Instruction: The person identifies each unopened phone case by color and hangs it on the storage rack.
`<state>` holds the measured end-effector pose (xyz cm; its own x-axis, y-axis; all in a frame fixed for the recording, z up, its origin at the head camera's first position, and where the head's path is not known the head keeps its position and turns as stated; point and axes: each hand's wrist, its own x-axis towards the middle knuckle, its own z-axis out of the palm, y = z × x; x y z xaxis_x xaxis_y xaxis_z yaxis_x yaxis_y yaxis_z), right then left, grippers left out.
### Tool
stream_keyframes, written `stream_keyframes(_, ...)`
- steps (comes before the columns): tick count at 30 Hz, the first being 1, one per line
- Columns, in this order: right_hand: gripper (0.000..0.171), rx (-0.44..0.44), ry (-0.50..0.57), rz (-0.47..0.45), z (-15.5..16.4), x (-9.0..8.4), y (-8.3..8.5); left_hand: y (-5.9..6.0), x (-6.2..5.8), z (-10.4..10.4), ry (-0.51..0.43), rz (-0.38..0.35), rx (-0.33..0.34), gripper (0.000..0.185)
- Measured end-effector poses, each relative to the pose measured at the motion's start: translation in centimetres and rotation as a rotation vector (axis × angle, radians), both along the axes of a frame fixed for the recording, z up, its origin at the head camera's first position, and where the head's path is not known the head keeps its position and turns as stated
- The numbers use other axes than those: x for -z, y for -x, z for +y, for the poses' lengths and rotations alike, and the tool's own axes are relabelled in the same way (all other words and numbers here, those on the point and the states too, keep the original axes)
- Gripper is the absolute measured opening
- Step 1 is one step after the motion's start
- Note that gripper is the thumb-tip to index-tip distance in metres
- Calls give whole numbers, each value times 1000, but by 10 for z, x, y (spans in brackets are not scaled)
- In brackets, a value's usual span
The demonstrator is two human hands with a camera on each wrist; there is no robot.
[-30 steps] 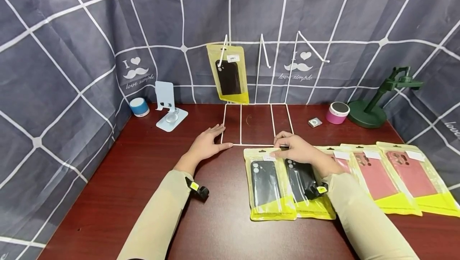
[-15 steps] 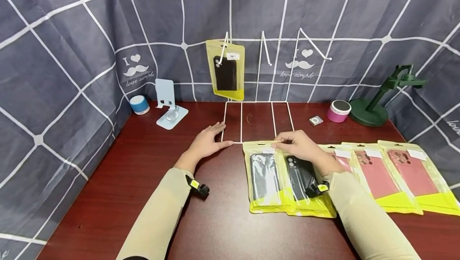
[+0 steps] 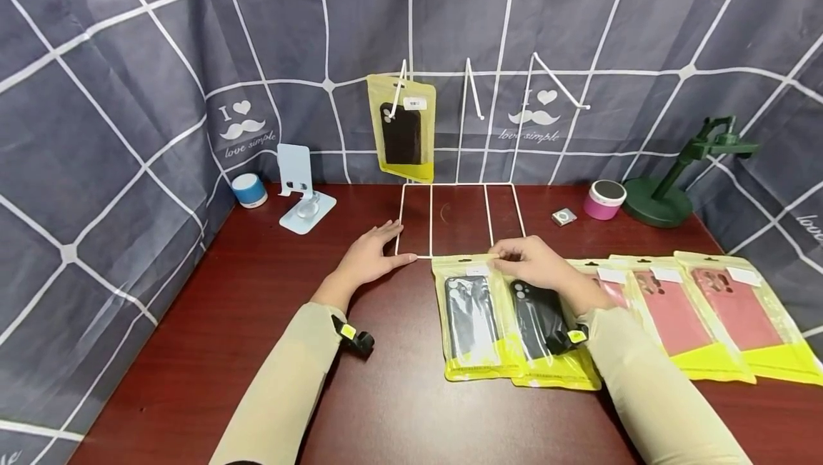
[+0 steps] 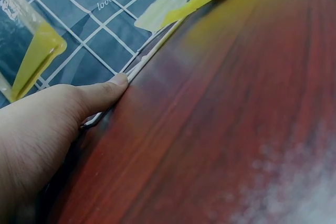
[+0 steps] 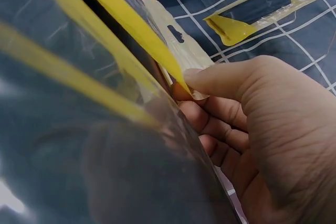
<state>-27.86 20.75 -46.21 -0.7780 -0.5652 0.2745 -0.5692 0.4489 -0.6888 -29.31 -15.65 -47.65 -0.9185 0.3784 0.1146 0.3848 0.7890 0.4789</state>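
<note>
Pouch (image 3: 472, 315), nipped at its upper right corner! It was held by the right hand (image 3: 530, 263), thumb and curled fingers pinched on that corner, with the body spread leftward of them and back towards the person. Its long axis was pointed away from the person, slightly tipped, and the hang hole (image 5: 176, 33) was set at the far end, just left of the pinch. That end, it seemed, was held raised above the table (image 3: 206, 322); whether the bottom edge was supported could not be told.

By the left hand (image 3: 371, 256), nothing was gripped: fingers were extended, thumb laid against the front bar of the rack (image 3: 431, 222). So the right was clearly nearer, and beyond the hole stood the prongs (image 3: 475, 90), the leftmost occupied by a hung pouch (image 3: 402, 133).

Now the lettering! On the curtain (image 3: 579, 15), "I", a heart and "love simple" could be read. On the pouch's white label (image 3: 477, 271), print could not be made out; no brand was legible.
</note>
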Motion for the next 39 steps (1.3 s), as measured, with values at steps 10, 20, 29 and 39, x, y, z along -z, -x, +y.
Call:
stream_keyframes(10, 8, 75, 59, 23, -1, -2, 0, 1, -1, 1, 14, 5, -9, 88)
stream_keyframes(20, 9, 79, 46, 68, -2, -3, 0, -1, -2, 1, 16, -18, -16, 87)
stream_keyframes(29, 10, 83, 36, 70, -2, -4, 0, -1, -2, 1, 31, -15, -11, 89)
stream_keyframes(39, 11, 84, 40, 81, -2, -4, -1, 2, 0, 1, 33, 0, -6, 89)
